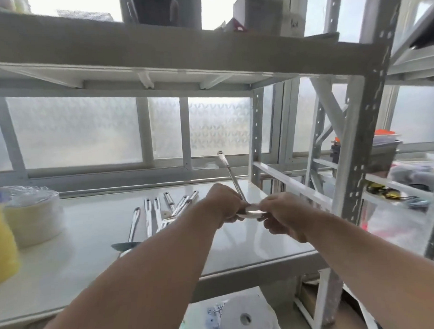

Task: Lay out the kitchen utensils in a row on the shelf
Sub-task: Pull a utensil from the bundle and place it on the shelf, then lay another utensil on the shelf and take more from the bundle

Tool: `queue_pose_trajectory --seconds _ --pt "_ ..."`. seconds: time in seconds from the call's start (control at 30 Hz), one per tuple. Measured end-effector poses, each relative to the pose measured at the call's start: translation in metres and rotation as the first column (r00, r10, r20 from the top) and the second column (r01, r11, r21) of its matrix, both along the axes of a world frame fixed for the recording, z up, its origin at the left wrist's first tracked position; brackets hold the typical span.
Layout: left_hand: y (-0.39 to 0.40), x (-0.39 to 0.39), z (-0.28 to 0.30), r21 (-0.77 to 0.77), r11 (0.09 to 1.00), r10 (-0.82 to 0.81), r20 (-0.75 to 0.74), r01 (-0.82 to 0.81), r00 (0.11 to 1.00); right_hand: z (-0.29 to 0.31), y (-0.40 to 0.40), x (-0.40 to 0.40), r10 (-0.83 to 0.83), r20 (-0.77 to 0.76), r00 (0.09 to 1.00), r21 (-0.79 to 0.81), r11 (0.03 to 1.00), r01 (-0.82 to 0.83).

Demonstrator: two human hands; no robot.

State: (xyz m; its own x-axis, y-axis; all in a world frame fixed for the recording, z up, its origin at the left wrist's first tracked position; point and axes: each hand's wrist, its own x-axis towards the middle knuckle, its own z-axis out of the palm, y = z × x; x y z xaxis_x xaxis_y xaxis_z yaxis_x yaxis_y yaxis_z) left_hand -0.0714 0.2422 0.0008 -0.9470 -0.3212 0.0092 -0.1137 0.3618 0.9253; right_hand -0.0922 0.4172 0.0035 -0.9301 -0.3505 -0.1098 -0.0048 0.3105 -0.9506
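Note:
Both hands meet above the white shelf (250,239) and hold one long steel utensil (229,173). Its handle sticks up and away toward the window. Its flat head (253,213) shows between the hands. My left hand (223,203) grips where handle meets head; my right hand (285,215) pinches the head's right side. To the left, several steel utensils (172,207) lie on the shelf in a loose bunch, handles pointing away. A ladle or spoon (132,231) lies leftmost, its bowl toward me.
A stack of white disposable plates in plastic wrap (32,215) stands at the shelf's left, with something yellow (2,243) at the frame edge. A grey perforated upright (365,144) borders the shelf on the right. A paper roll (247,316) sits on the level below.

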Motion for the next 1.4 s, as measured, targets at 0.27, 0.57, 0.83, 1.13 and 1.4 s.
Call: queue_pose_trajectory --seconds 0.27,0.57,0.83,1.13,1.4 --pt "0.039 -0.066 -0.035 0.001 1.0 0.01 0.061 -0.01 0.998 -0.044 0.012 -0.069 -0.271 -0.218 0.938 0.14 0.942 0.305" --pt "0.047 -0.063 -0.042 -0.158 0.987 0.032 0.155 -0.007 0.987 -0.048 0.015 -0.079 -0.194 -0.368 0.91 0.405 0.847 0.344" --pt "-0.012 -0.006 0.008 -0.249 0.968 0.005 0.121 0.025 0.993 -0.015 -0.021 -0.036 -0.002 -0.684 0.73 0.544 0.664 0.512" --pt "-0.177 0.117 0.025 -0.468 0.869 0.27 0.172 -0.162 0.947 0.01 -0.163 0.055 0.349 -0.696 0.627 0.495 0.866 0.068" --pt "-0.204 0.173 -0.007 0.142 0.953 0.165 0.494 -0.267 0.853 -0.013 -0.231 0.102 0.658 -0.457 0.599 0.706 0.678 -0.206"
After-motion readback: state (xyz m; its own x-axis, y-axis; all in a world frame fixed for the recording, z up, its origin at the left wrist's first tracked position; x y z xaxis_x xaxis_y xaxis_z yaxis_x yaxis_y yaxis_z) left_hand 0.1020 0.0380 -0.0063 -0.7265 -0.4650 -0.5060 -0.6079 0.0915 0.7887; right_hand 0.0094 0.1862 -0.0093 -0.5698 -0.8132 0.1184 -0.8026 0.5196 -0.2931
